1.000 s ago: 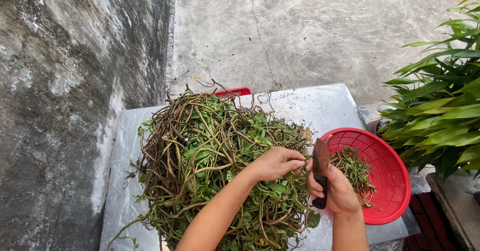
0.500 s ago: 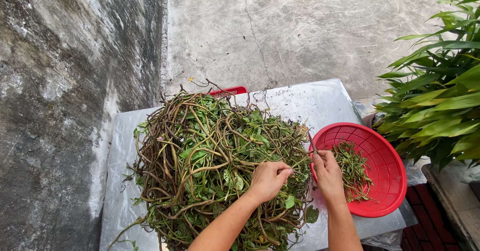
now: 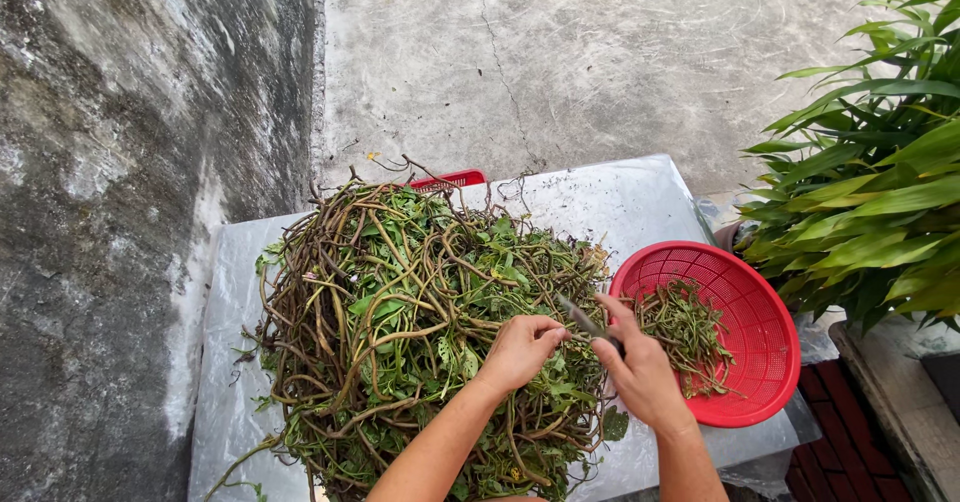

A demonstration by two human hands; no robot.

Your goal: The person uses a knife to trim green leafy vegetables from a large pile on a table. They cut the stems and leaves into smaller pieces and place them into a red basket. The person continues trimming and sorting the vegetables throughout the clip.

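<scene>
A stained, mottled grey concrete wall [image 3: 130, 162] fills the left of the scene, meeting a cracked, pale concrete floor [image 3: 560, 52] at the far side. Near it, a table under a wrinkled sheet of clear plastic [image 3: 225, 362] carries a large tangled heap of vines [image 3: 400, 332], the stems brownish and ropy, the leaves green and crumpled. The rim of a red slatted basket [image 3: 450, 178] shows behind the far edge of the heap. On the heap's near right side, the person's left hand [image 3: 520, 350] rests with its fingers curled and pinched closed on a thin stem. Just to the right, the right hand [image 3: 640, 372] is closed around the dark handle of a small knife [image 3: 585, 320], its grey blade pointing left toward the left hand's fingertips. Beside that hand, on the table's right end, sits a round red plastic colander [image 3: 755, 362] with a perforated wall, holding a small pile of cut green sprigs [image 3: 685, 327]. Farthest right, a plant with long, glossy, strap-shaped leaves [image 3: 870, 192] stands off the table.
</scene>
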